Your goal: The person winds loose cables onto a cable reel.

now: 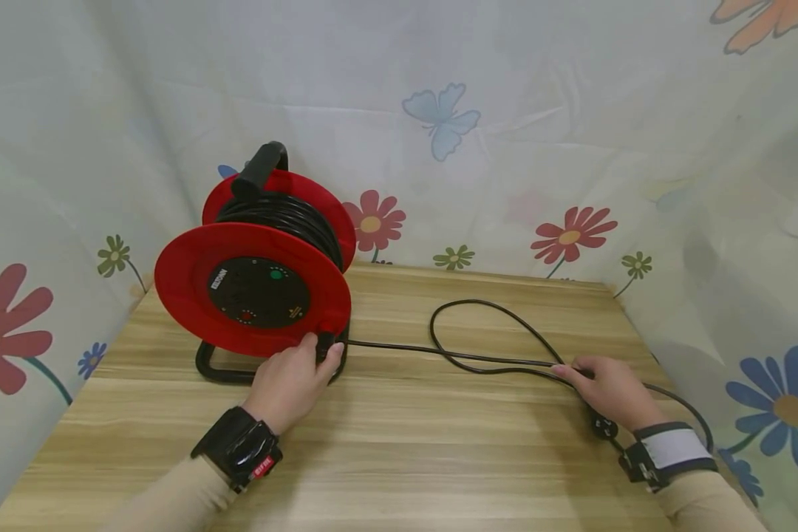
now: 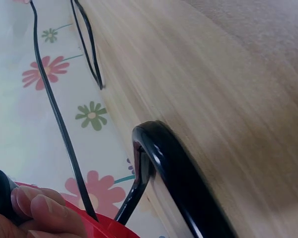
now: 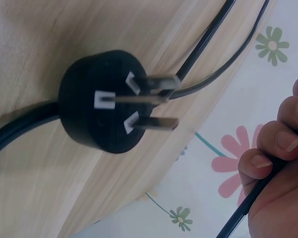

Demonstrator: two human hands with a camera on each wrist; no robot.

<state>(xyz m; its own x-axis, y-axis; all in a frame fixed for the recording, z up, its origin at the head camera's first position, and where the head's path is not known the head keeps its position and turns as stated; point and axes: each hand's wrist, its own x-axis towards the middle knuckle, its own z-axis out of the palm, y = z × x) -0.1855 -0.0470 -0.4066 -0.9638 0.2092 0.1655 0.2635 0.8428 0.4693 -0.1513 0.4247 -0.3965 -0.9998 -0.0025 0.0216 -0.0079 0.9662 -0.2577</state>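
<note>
A red cable reel [image 1: 179,273] with black cable [image 1: 286,214] wound between its two discs stands on the left of the table. My left hand [image 1: 289,384] grips the small black crank knob [image 1: 326,344] at the lower edge of the front disc; the left wrist view shows the fingers curled round the knob [image 2: 1,191]. A run of loose cable [image 1: 399,346] stretches from the reel to my right hand [image 1: 612,391], whose fingers curl round it. Below that hand hangs a black plug [image 3: 99,101] with three flat metal pins, facing the right wrist camera.
The reel's black tube stand [image 2: 174,168] rests on the wooden table [image 1: 439,458], and its black carrying handle [image 1: 259,174] rises on top. A loop of slack cable [image 1: 479,301] lies mid-table. Flower-patterned cloth [image 1: 505,192] surrounds the back and sides.
</note>
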